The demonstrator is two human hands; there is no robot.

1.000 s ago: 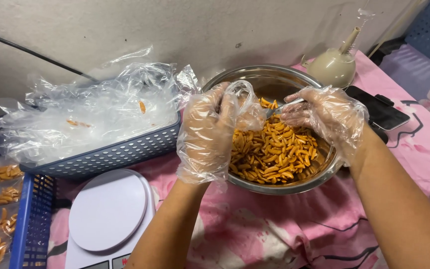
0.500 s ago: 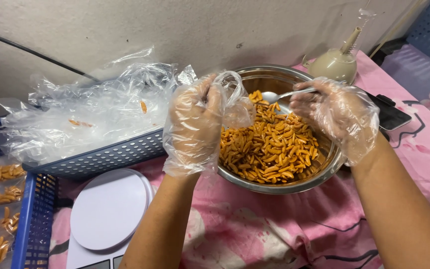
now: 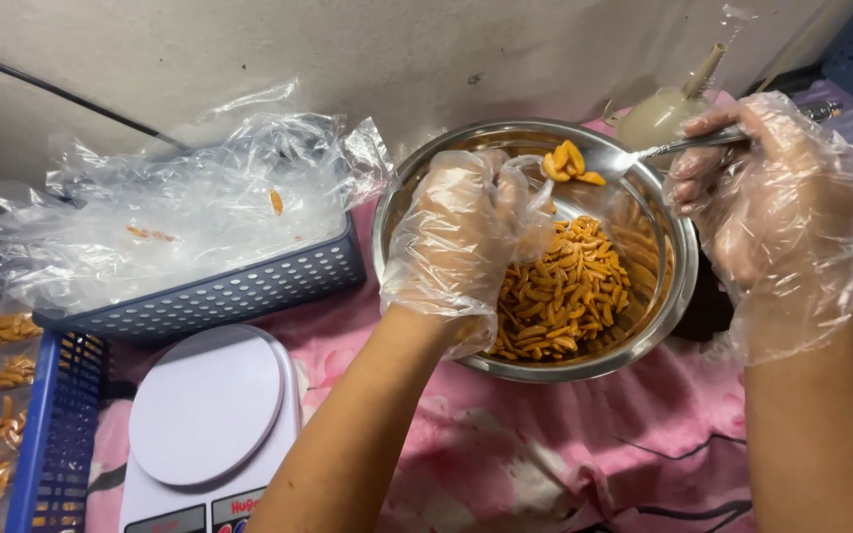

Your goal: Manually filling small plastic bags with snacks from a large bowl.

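Snacks (image 3: 567,160) on spoon (image 3: 644,153) in right hand (image 3: 772,197) over bowl (image 3: 678,286)

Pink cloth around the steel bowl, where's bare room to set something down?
Bare pink cloth lies in front of the bowl, between the forearms, right of the white scale. Crowded: the bag-filled basket left of the bowl, the bottle behind.
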